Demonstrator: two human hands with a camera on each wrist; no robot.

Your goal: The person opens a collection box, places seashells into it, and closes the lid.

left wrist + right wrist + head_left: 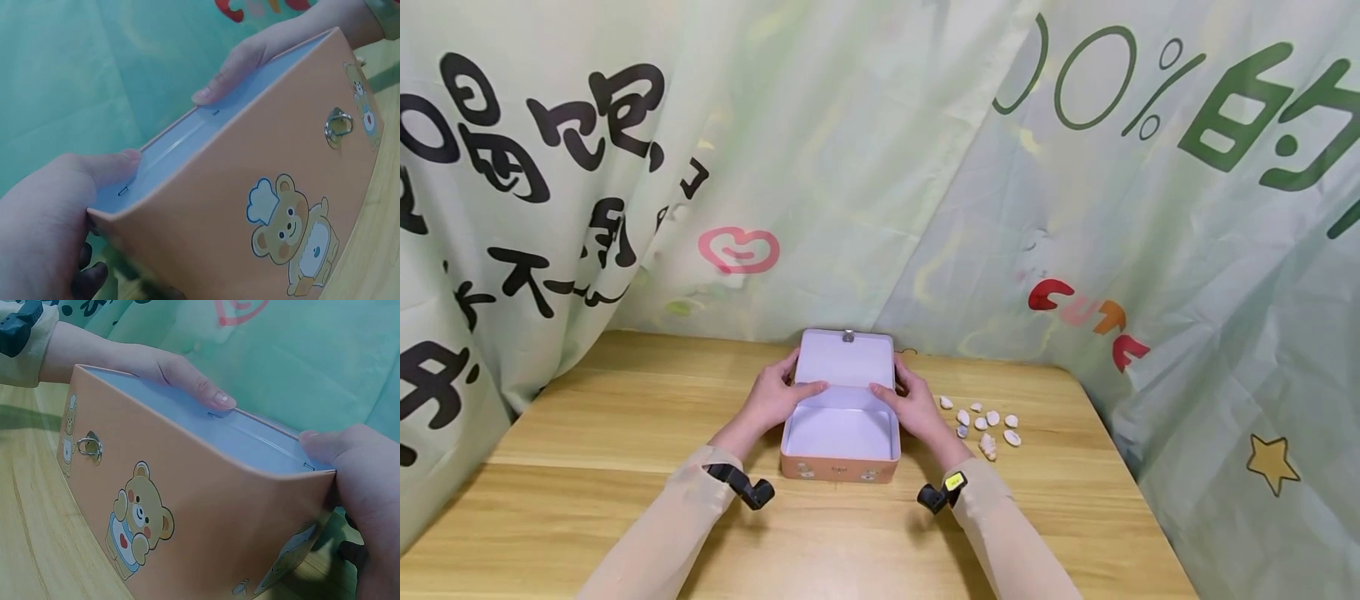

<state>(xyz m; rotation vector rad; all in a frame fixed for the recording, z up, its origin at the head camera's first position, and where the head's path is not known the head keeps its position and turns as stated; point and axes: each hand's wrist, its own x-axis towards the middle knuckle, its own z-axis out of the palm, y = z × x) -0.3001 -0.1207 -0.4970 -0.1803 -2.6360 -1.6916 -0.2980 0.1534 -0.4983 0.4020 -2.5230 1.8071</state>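
Observation:
An orange tin box [850, 471] with a pale lilac inside stands on the table, its hinged lid [842, 358] raised at the back. My left hand [772, 402] grips the left rear corner, thumb over the back rim and fingers behind. On the other rear corner my right hand [919, 408] holds in the same way. A metal clasp loop [339, 127] and cartoon bears decorate the front wall, seen in the left wrist view. The right wrist view shows another bear [139, 522] on that wall. Much of both hands' fingers is hidden behind the box.
Several whitish seashells [988, 447] lie on the wooden table [587, 500], right of the box. A printed curtain [835, 167] hangs behind the table and along its sides. Black cameras [756, 493] are strapped to both wrists.

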